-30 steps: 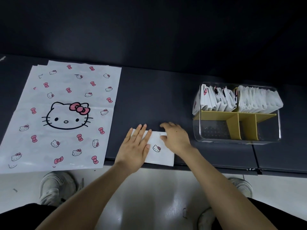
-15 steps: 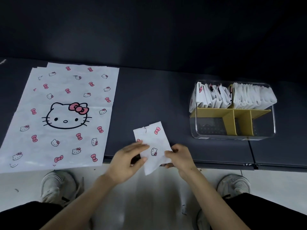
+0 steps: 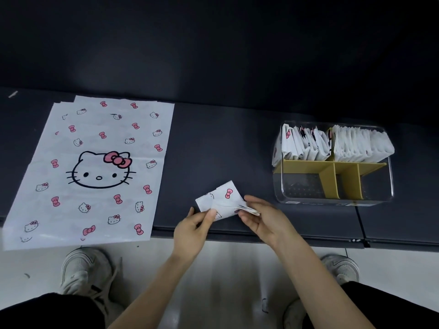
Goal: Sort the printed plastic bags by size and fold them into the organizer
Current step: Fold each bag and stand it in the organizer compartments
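White plastic, the folded bag (image 3: 224, 200) is pinched at both ends by the left hand (image 3: 193, 230) and right hand (image 3: 262, 219) above the counter (image 3: 223, 148) edge, probably to keep its fold tight for the organizer (image 3: 332, 184).

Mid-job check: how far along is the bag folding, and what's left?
Done: folded bags fill the organizer's two rear compartments. In hand: the left hand and right hand pinch a small folded bag over the table's near edge, not yet stowed. Left: stowing it, then the stack of large flat bags at left; the front compartments look empty.
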Tool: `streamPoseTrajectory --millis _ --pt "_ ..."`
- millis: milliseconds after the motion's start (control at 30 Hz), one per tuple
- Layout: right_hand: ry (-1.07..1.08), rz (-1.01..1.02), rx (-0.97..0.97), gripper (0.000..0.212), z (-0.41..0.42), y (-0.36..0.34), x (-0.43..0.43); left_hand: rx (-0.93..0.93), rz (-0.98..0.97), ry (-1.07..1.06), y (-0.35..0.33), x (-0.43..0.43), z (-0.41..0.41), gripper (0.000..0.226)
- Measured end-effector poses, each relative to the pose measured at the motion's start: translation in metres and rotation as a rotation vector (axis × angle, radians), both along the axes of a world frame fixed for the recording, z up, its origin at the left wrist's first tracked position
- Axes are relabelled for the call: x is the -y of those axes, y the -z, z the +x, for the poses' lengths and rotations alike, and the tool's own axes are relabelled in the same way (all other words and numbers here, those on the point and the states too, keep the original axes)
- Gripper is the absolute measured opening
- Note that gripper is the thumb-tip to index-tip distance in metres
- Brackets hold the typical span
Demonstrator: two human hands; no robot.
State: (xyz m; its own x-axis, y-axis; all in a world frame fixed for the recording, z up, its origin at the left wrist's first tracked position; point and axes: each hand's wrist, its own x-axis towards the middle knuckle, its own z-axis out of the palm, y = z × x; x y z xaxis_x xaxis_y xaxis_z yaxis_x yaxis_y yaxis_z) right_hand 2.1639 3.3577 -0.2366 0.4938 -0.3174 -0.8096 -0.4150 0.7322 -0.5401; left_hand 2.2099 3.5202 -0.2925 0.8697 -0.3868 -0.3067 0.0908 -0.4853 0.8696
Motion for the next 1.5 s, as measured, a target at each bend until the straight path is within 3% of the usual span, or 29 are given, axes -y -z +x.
streamPoseTrajectory --millis 100,167,267,333,367,467,533,700,900,1133,1500 --pt "-0.165 -0.065 0.174 0.033 -0.008 0.001 0.01 -0.029 -0.011 -0.089 0.001 0.007 -0.003 0.053" --pt "-0.345 -0.154 0.257 0.028 -0.015 0.002 0.017 -0.039 -0.035 -0.112 0.004 0.007 -0.003 0.056" --pt "-0.682 -0.671 0.11 0.017 -0.021 0.019 0.027 -0.084 -0.04 -0.102 0.008 0.004 -0.003 0.056" --pt "-0.75 -0.992 0.062 0.013 -0.019 0.028 0.027 -0.111 -0.043 -0.09 0.009 0.001 -0.001 0.048" --pt "-0.741 -1.041 0.119 0.013 -0.018 0.028 0.025 -0.119 -0.031 -0.087 0.009 0.0 -0.001 0.044" --pt "-0.656 -0.854 0.232 0.017 -0.018 0.025 0.017 -0.094 -0.021 -0.099 0.003 -0.001 -0.001 0.02" --pt "-0.619 -0.737 0.174 0.015 -0.019 0.03 0.011 -0.094 -0.02 -0.123 0.0 0.002 -0.003 0.014" --pt "-0.796 -0.999 -0.113 0.01 -0.015 0.041 0.005 -0.02 0.025 -0.275 -0.001 0.016 -0.009 0.014" --pt "-0.773 -1.061 -0.253 0.055 -0.008 0.042 0.0 0.153 0.063 -0.399 0.008 0.026 -0.014 0.01" --pt "-0.604 -1.015 -0.265 0.047 -0.01 0.051 -0.005 0.417 0.219 -0.288 0.015 0.024 -0.011 0.018" --pt "-0.6 -1.08 -0.431 0.058 0.001 0.053 -0.014 0.507 0.387 -0.288 0.01 0.02 -0.003 0.015"
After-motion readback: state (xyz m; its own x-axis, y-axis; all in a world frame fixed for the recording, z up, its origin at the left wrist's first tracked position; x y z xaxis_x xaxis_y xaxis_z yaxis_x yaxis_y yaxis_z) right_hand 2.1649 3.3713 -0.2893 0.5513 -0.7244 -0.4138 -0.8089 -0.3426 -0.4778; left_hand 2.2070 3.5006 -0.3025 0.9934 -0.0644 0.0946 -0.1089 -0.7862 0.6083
